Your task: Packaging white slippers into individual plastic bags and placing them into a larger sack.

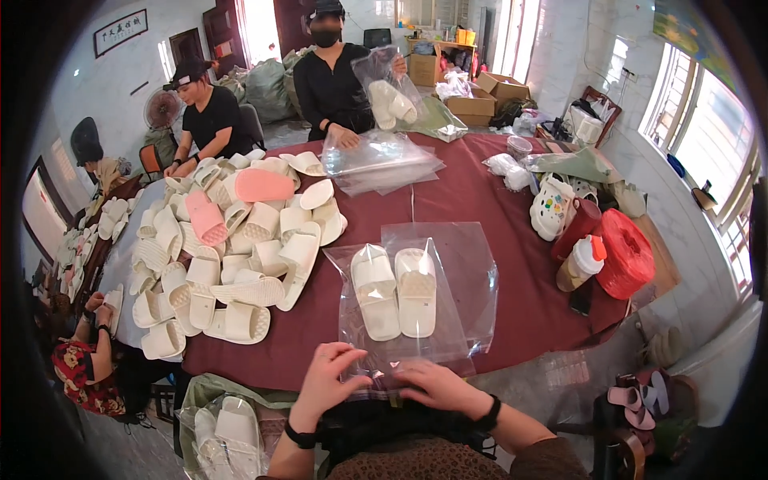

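A pair of cream slide sandals (417, 292) lies side by side inside a clear plastic bag (448, 344) on the dark red tablecloth in front of me. My left hand (330, 382) is at the bag's near left edge, its thumb and fingers apart. Over the near right part of the same edge, my right hand (445, 389) has its fingers stretched out toward the left. Both hands touch or hover close to the plastic; contact is hard to make out. Another clear sheet or bag lies partly under the filled one, to its right.
Left of the bag is a heap of cream slides (232, 264) with two pink ones (264, 185). A co-worker (332, 88) across the table holds a bagged pair beside stacked clear bags (380, 160). At right stand a bottle (581, 262), a red twine roll (626, 254) and a white clog (550, 206).
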`<state>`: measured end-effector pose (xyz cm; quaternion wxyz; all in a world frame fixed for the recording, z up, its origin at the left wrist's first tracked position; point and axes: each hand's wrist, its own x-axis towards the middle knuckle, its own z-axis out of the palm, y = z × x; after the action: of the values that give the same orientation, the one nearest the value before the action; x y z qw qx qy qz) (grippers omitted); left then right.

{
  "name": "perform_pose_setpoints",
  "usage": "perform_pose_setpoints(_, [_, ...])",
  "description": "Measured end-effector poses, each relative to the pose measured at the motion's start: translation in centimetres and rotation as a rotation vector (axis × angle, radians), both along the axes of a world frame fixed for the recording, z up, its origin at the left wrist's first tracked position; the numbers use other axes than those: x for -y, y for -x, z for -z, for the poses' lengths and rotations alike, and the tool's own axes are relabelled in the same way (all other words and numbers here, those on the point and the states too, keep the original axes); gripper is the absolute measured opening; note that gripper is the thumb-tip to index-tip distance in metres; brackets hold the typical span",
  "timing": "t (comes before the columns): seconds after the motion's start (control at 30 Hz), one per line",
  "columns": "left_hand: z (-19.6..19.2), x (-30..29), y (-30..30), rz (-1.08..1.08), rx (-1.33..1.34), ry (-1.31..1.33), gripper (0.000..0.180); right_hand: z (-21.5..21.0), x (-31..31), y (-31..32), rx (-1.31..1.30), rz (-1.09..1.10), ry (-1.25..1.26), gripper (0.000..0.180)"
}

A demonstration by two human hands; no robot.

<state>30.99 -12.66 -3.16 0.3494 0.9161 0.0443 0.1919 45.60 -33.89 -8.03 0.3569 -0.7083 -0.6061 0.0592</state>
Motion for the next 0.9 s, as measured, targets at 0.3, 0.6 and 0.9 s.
perform_pose_setpoints(0.3, [3.3, -1.6, 2.1, -0.293, -0.126, -0.286, 0.059, -2.8, 8.0, -5.8, 0.250, 0.515, 0.008, 0.032])
perform_pose_setpoints(0.6, [4.7, -1.5, 2.0, 0.094, 0.077, -0.323, 0.019, -1.6, 7.2, -7.2, 0.104, 0.111, 0.079, 0.012])
perform_pose_setpoints(0.9, [6.1, -1.2, -0.1, -0.416, -0.096, 0.501, 0.010, 1.5, 4.8, -7.9, -0.432, 0.617, 0.052, 0.018])
